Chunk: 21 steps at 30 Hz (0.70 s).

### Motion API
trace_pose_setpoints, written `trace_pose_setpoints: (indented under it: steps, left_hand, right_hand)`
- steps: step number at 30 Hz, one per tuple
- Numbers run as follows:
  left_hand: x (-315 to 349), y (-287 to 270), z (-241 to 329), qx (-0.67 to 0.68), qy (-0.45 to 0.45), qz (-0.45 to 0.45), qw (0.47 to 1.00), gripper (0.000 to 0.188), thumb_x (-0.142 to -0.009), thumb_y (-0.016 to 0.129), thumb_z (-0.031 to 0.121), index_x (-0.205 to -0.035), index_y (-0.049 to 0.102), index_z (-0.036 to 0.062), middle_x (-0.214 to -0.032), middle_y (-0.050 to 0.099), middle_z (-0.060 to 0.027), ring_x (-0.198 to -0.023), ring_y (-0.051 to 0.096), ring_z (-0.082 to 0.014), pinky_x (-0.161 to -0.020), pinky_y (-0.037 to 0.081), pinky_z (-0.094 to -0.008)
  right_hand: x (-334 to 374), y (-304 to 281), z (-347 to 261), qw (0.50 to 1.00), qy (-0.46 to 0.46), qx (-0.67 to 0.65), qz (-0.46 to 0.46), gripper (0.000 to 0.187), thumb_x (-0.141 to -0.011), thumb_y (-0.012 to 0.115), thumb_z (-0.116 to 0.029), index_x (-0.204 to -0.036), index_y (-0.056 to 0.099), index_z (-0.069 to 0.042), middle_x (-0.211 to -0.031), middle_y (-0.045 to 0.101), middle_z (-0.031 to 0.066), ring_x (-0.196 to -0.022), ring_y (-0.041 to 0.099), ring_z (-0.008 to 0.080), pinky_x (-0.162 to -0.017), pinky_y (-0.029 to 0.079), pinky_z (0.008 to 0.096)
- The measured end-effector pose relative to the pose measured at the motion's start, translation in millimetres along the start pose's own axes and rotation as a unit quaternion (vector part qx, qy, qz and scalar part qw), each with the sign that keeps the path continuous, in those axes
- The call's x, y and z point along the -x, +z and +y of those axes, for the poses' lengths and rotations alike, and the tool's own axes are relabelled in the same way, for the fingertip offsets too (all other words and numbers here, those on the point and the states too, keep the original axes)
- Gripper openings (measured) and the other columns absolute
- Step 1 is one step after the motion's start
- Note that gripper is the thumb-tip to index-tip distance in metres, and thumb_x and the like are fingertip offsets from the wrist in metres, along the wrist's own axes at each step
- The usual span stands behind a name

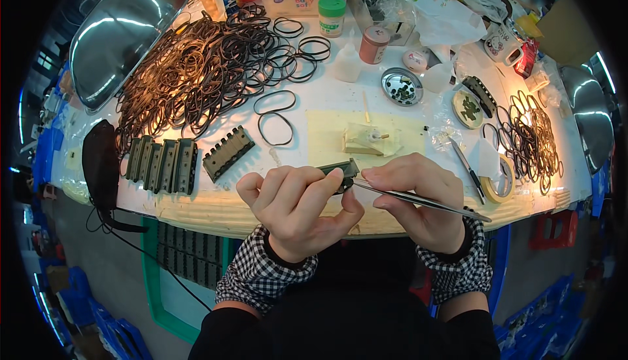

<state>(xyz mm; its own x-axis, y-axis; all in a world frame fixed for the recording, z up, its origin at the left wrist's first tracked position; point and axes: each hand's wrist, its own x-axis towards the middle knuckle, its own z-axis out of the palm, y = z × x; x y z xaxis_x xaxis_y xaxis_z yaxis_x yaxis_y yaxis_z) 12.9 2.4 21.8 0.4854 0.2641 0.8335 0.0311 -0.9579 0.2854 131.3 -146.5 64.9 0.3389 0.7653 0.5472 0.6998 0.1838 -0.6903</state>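
Note:
My left hand (291,206) is closed on a small olive-green ridged part (343,168), held up over the front edge of the table. Thumb and fingers of my right hand (425,193) pinch a pair of metal tweezers (418,198). The tips of the tweezers reach the near end of the part; a tiny dark piece seems to be there, too small to make out. A similar ridged part (228,153) lies left of my hands, beside a row of several more (161,165). Behind my hands sits a paper-wrapped block (373,139) on a yellow sheet.
Black rubber rings (190,79) are heaped at the left, with another pile (530,137) at the right. Further back stand a round metal dish (401,86) of small dark pieces, a pink tin (374,45) and a green-capped jar (331,17). A knife-like tool (468,170) lies near a tape roll (500,180).

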Motion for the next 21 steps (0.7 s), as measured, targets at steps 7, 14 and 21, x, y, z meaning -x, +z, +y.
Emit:
trace_pose_setpoints:
  steps: [7,14,21]
  left_hand:
    - [0.5,-2.4,0.4,-0.011,0.011,-0.014,1.000,0.026,-0.059,0.078,0.026,-0.081,0.069,0.0149,-0.072,0.059,0.0036,-0.068,0.053,-0.0139,-0.077,0.030,-0.0326]
    - [0.6,-1.9,0.6,-0.010,0.016,-0.028,0.999,0.024,-0.058,0.077,0.024,-0.079,0.069,0.0157,-0.070,0.058,0.0068,-0.065,0.052,-0.0109,-0.075,0.027,-0.0328]
    - [3.9,2.0,-2.8,-0.007,0.024,-0.054,0.998,0.029,-0.062,0.081,0.033,-0.078,0.066,0.0143,-0.071,0.060,0.0025,-0.068,0.054,-0.0145,-0.077,0.030,-0.0321]
  right_hand:
    - [-0.8,2.1,-0.5,1.000,-0.006,0.020,-0.002,0.022,-0.083,0.073,-0.006,-0.102,0.064,-0.001,-0.091,0.067,0.0095,-0.081,0.068,0.0247,-0.069,0.054,0.0311]
    - [-1.8,2.8,-2.7,0.999,-0.024,0.033,-0.027,0.017,-0.083,0.071,-0.004,-0.098,0.062,-0.002,-0.089,0.066,0.0088,-0.078,0.068,0.0255,-0.065,0.054,0.0312]
    - [-9.1,-4.1,1.5,0.996,-0.030,0.050,-0.073,0.013,-0.084,0.070,-0.008,-0.093,0.060,-0.005,-0.083,0.063,0.0070,-0.070,0.064,0.0259,-0.060,0.052,0.0328]
